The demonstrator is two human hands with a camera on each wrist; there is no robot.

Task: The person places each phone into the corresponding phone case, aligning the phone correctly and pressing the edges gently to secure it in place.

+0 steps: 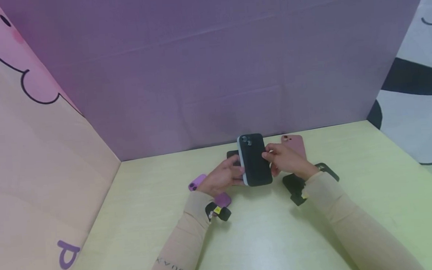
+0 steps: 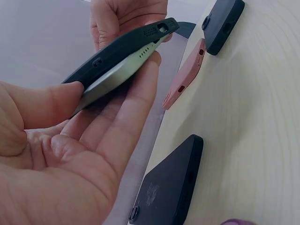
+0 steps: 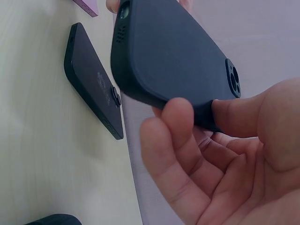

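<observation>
Both hands hold a phone in a dark case (image 1: 254, 160) up off the pale green worktop (image 1: 265, 234), near the purple back wall (image 1: 212, 61), its camera end pointing away from the person. The left hand (image 1: 222, 176) has its grip clamped on the phone's left edge: in the left wrist view the thumb (image 2: 44, 105) presses on the dark case (image 2: 119, 49) from above while the fingers (image 2: 136, 108) lie beneath the phone's pale side. The right hand (image 1: 287, 160) grips the right edge, with its thumb (image 3: 243, 110) and a fingertip (image 3: 176, 115) pinching the case's rim (image 3: 173, 61) close to the camera cutout. Behind the held phone, a black case (image 1: 233, 155) lies flat on the worktop by the wall, and a dusty pink case (image 1: 294, 144) lies behind the right hand. A purple case (image 1: 197, 181) lies just left of the left hand. Another dark case (image 1: 295, 186) lies partly hidden under the right wrist. Both forearms wear beige sleeves (image 1: 192, 238), and each wrist carries a black strap (image 1: 218, 211).
</observation>
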